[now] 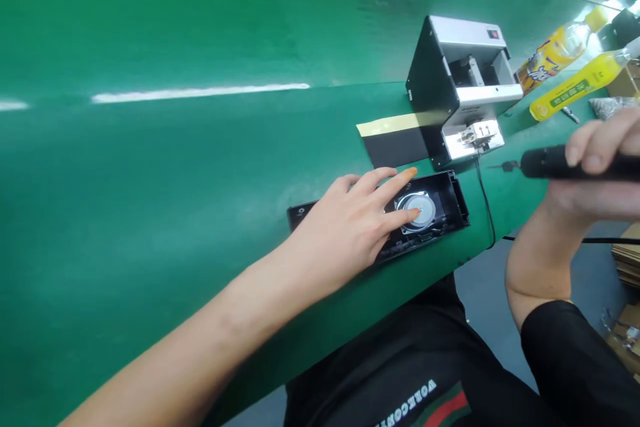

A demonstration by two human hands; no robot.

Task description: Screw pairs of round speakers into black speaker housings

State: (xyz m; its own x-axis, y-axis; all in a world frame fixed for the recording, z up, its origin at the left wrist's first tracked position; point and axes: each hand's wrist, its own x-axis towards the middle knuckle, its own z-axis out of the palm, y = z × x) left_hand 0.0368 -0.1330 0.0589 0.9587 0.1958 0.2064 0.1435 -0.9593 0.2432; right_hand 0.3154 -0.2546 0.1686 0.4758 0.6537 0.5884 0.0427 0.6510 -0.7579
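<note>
A long black plastic housing (pixel 443 200) lies on the green tabletop, and a round silver speaker (pixel 425 209) sits inside it. My left hand (pixel 357 217) rests over the housing with its fingers spread, the tips of two fingers at the speaker and the housing's far edge. My right hand (pixel 600 160) is raised at the right, wrapped round a black screwdriver (pixel 543 163), probably powered. The tool's thin tip points left, toward the screw feeder, and is apart from the housing.
Behind the housing stands a silver and black screw feeder (pixel 470 93). A black sheet with a yellow strip (pixel 390 125) lies beside it. Two yellow bottles (pixel 580 85) and a bag of small parts (pixel 607 107) are at the right. A black cable (pixel 487 207) runs over the table edge.
</note>
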